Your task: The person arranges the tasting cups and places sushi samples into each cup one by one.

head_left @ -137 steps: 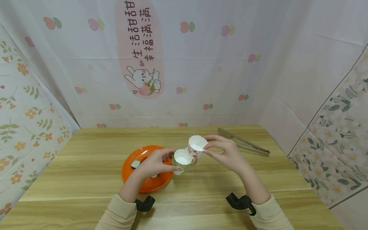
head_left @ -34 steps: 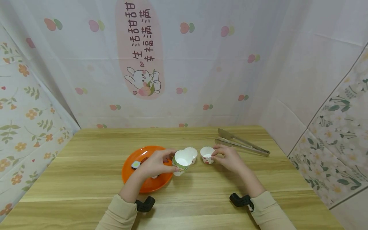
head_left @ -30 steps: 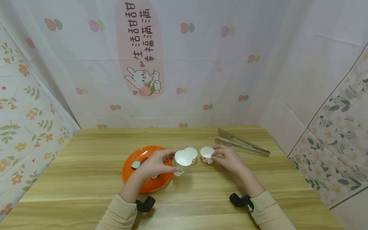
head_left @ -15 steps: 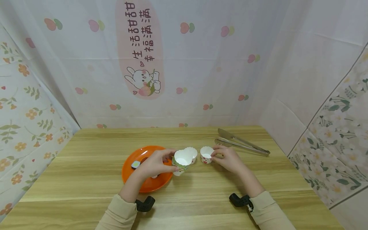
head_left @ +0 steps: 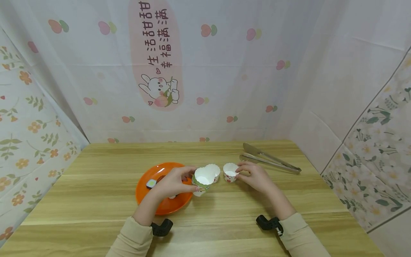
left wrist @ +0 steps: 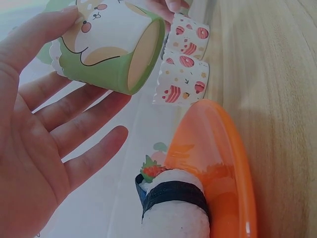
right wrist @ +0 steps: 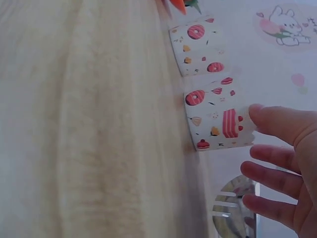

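Observation:
My left hand (head_left: 173,184) grips a green paper cup (head_left: 202,182) with a puppy face, held tilted above the table beside the plate; in the left wrist view the same green cup (left wrist: 106,47) hangs between thumb and fingers. Behind it a white cup with red cake prints (head_left: 216,174) stands on the table. To its right, my right hand (head_left: 255,176) pinches the rim of a second printed cup (head_left: 229,172), which stands upright. The right wrist view shows the thumb on this cup (right wrist: 218,116), its base on the table.
An orange plate (head_left: 146,200) lies under my left hand, with sushi pieces (head_left: 151,183) on it; one rice roll (left wrist: 176,213) has a dark band. Metal tongs (head_left: 273,159) lie behind my right hand. Patterned cloths hang around the table (head_left: 102,221).
My right hand has lowered the printed cup from above the others to the table on their right. Over the last second it has shifted slightly left. My left hand has stayed nearly still.

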`<state>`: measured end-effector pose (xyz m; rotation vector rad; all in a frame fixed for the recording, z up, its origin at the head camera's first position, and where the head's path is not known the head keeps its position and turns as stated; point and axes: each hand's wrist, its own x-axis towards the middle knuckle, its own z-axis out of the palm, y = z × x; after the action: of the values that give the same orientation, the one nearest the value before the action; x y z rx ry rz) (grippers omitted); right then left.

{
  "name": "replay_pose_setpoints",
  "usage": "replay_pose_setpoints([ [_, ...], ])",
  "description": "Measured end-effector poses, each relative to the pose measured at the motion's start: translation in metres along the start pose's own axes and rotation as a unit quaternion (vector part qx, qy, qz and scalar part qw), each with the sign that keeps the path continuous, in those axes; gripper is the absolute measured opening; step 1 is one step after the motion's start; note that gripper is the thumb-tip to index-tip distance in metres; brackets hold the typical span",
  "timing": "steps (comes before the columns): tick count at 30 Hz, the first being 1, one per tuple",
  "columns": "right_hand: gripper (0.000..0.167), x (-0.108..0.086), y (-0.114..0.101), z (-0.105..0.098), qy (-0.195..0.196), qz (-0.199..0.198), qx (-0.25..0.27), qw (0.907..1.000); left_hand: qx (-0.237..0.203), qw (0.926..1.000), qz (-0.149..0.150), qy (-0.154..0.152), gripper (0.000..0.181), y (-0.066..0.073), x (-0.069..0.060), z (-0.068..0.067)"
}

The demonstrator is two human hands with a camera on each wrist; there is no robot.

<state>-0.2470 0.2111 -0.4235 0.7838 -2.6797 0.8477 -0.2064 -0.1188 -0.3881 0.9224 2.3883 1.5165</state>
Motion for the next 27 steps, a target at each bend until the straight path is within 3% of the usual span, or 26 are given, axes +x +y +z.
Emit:
replay_pose_setpoints([
  [7,0.016,0.002,-0.005,-0.007,-0.003,0.021,0.01,0.9997,-0.004,1.0,0.002,-0.002,0.052,-0.001,0.0,0.0],
  [27,0.017,0.002,-0.031,-0.018,0.03,-0.041,-0.009,0.9986,0.005,1.0,-0.008,0.003,0.051,0.001,0.0,0.001],
])
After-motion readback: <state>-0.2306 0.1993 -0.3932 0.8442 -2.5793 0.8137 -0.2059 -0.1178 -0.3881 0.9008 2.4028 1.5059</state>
